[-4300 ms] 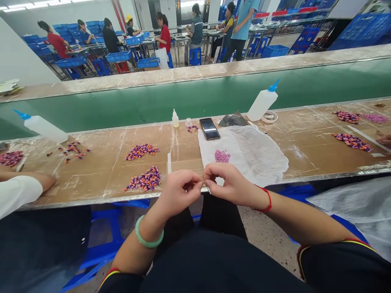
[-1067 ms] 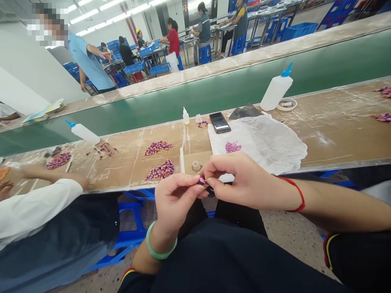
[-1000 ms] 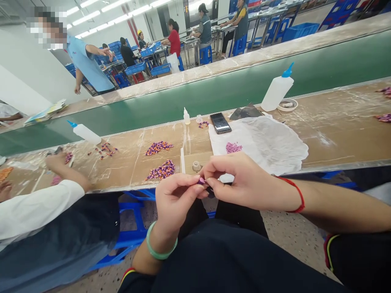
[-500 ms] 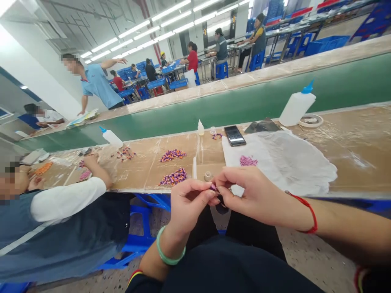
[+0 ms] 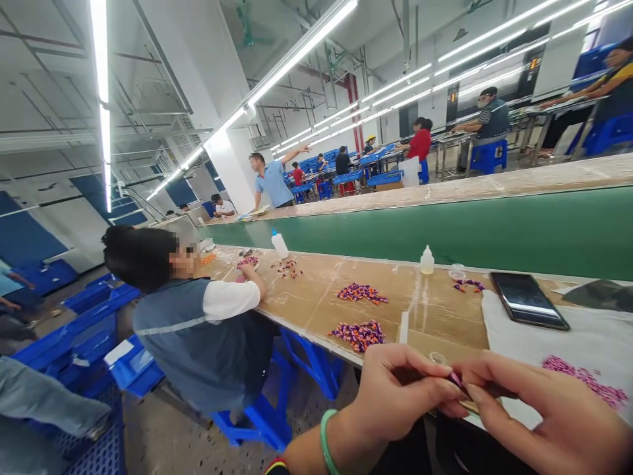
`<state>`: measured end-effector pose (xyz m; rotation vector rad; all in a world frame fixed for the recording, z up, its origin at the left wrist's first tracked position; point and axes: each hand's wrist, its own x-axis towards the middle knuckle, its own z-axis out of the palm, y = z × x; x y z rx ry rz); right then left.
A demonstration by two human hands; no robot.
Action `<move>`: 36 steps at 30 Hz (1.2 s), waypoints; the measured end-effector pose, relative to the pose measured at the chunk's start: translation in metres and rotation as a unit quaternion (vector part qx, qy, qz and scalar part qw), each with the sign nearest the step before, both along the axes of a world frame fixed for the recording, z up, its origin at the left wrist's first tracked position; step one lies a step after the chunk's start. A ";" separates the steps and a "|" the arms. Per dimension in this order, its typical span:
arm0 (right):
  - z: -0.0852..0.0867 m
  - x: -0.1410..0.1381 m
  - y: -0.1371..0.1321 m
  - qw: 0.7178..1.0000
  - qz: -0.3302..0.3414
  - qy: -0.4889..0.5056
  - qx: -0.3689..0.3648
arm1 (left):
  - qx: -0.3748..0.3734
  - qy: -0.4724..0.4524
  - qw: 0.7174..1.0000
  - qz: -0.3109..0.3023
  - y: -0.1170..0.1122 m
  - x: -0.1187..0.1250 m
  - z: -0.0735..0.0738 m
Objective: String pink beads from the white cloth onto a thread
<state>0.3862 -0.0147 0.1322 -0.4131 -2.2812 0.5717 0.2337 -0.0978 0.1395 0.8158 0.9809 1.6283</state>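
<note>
Fingers (image 5: pixel 420 377) nearly hide a purple piece (image 5: pixel 455 379).

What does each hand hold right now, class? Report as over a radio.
Left hand, right hand: both pinching small purple piece. Pink beads on white cloth beside them. Nothing blocking.

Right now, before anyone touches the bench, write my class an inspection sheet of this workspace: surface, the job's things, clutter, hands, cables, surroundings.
Surface: brown card-covered workbench, green-sided bench beyond it.
Job's things: small purple piece pinched between the hands; purple-and-orange pieces piled on the bench; pink beads on a white cloth.
Clutter: black smartphone at the cloth's far edge; small squeeze bottle.
Hands: left hand and right hand both hold the piece.
Cables: nothing seen.
Surroundings: seated co-worker, blue stool, blue crates.
</note>
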 end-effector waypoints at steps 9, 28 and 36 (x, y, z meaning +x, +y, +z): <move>-0.010 -0.007 0.009 0.999 0.017 0.021 0.027 | 0.006 0.001 1.000 -0.009 0.001 -0.007 -0.003; -0.003 0.001 -0.012 0.993 0.038 -0.022 -0.107 | -0.074 0.043 0.996 -0.024 -0.015 -0.004 -0.014; -0.039 0.032 -0.003 0.965 0.016 -0.124 -0.229 | -0.202 0.265 0.941 0.063 -0.029 -0.070 -0.083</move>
